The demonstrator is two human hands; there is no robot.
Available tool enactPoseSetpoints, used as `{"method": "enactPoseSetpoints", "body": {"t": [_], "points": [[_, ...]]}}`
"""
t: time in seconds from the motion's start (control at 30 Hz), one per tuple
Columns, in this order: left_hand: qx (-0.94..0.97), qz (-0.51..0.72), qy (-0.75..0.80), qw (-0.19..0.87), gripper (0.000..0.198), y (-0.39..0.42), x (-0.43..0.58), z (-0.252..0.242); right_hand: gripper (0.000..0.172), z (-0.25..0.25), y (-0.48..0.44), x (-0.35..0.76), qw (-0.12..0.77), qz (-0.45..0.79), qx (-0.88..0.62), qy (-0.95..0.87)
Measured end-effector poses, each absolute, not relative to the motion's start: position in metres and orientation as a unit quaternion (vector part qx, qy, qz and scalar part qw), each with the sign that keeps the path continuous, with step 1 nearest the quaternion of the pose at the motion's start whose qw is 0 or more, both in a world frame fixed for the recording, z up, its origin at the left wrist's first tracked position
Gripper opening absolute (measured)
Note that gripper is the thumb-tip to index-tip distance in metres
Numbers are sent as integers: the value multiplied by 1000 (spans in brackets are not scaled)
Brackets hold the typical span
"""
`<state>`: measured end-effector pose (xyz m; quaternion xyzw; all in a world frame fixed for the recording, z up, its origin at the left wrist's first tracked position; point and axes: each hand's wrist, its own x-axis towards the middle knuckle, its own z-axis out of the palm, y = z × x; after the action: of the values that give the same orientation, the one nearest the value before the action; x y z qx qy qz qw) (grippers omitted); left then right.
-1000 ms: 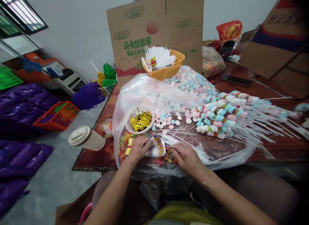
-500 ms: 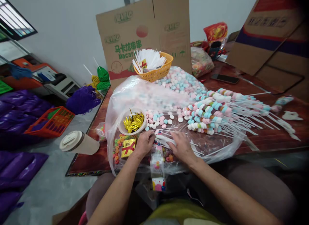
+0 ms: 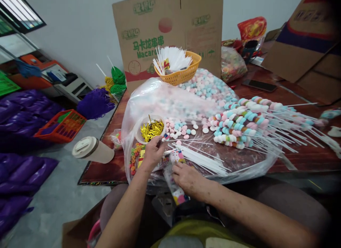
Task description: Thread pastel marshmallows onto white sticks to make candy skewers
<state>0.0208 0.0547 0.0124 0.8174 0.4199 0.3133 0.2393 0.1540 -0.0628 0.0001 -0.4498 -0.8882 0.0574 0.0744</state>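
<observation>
My left hand (image 3: 153,154) is just below the bowl of gold twist ties (image 3: 151,130), its fingers pinched at a small colourful piece whose exact form is too small to make out. With curled fingers, my right hand (image 3: 188,178) grips a clear printed bag (image 3: 177,156) that hangs over the table's front edge. White sticks (image 3: 204,159) lie in a loose bundle to the right of the bag. Pink, white and blue candies (image 3: 183,127) are scattered beyond my hands. Skewers of threaded marshmallows (image 3: 239,125) are piled on the right.
A yellow basket (image 3: 181,77) of white sticks stands at the back before a cardboard box (image 3: 170,27). A lidded cup (image 3: 93,149) is near the table's left edge. A phone (image 3: 259,85) lies at the back right, and plastic sheeting (image 3: 149,88) covers part of the candies.
My right hand has moved left and down, off the white sticks and onto the printed bag. My left hand has risen slightly towards the bowl. The whole view has shifted a little.
</observation>
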Motion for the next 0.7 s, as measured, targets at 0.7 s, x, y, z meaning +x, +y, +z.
{"method": "enactPoseSetpoints", "body": {"t": [0.7], "points": [[735,228,468,434,30,39,-11,-1,27,14,-47,163,188,-16,-608,-772]]}}
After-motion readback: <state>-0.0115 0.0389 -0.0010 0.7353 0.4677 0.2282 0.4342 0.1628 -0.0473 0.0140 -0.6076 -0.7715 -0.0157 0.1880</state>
